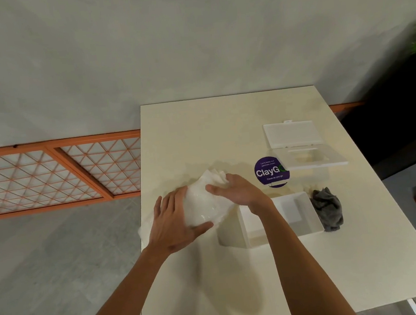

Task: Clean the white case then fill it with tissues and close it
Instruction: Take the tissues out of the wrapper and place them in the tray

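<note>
A pack of white tissues in clear plastic wrap [204, 204] is held above the cream table [224, 130]. My left hand [176, 221] grips its near-left end, thumb under the pack. My right hand [238, 190] pinches the tissues at the far-right end. The white case body [296, 215] stands open-topped on the table just right of my hands, my right forearm crossing over its left part. Its white lid [300, 146], hinged flap open, lies farther back on the right.
A crumpled grey cloth [328, 209] lies against the case's right side. A round purple "ClayGo" sticker [270, 173] is on the table between lid and hands. The table's left edge runs close under my left hand; an orange lattice rail [51, 172] and floor lie beyond.
</note>
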`<state>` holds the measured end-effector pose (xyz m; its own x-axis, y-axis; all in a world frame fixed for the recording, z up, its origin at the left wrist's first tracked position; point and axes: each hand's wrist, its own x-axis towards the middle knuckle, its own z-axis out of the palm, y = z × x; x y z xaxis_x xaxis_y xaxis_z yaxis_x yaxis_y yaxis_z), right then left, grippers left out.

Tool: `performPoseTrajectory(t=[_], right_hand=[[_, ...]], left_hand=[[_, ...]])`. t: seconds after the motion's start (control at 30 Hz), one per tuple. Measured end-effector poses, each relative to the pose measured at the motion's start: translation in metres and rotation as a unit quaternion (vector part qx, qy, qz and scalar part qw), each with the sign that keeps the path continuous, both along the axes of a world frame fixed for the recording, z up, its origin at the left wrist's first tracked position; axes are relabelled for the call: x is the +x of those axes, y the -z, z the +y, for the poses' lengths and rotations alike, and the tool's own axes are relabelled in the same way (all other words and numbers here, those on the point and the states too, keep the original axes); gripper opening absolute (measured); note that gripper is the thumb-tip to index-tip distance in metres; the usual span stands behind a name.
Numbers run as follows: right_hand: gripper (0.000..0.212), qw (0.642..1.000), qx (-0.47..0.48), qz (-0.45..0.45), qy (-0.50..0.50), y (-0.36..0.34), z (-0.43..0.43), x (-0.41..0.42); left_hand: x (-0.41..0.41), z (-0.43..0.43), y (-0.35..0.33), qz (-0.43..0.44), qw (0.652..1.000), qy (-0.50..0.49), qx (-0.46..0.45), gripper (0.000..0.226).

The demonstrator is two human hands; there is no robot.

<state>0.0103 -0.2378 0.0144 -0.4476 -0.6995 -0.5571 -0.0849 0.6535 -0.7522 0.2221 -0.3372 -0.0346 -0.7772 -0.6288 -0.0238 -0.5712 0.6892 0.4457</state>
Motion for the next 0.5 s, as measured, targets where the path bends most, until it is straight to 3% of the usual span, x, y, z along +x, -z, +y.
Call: performPoseTrajectory(t=[0.13, 0.23, 0.3, 0.5], right_hand=[[0.086, 0.999, -0.035, -0.032, 0.003, -0.001, 0.003, -0.004], [0.06, 0.992, -0.071, -0.077, 0.076, -0.004, 0.007, -0.008], [0.056, 0.985, -0.079, -0.095, 0.117, -0.005, 0.01, -0.013], [0.049, 0.988, -0.081, -0.01, 0.134, -0.005, 0.015, -0.015]], left_hand=[[0.002, -0.002, 0.0, 0.008, 1.0, 0.002, 0.004, 0.118], [0.004, -0.002, 0.001, 0.008, 1.0, -0.002, 0.005, 0.118], [0.006, -0.003, 0.003, 0.009, 1.0, -0.006, 0.008, 0.119], [0.007, -0.004, 0.005, 0.014, 1.0, -0.006, 0.016, 0.116]])
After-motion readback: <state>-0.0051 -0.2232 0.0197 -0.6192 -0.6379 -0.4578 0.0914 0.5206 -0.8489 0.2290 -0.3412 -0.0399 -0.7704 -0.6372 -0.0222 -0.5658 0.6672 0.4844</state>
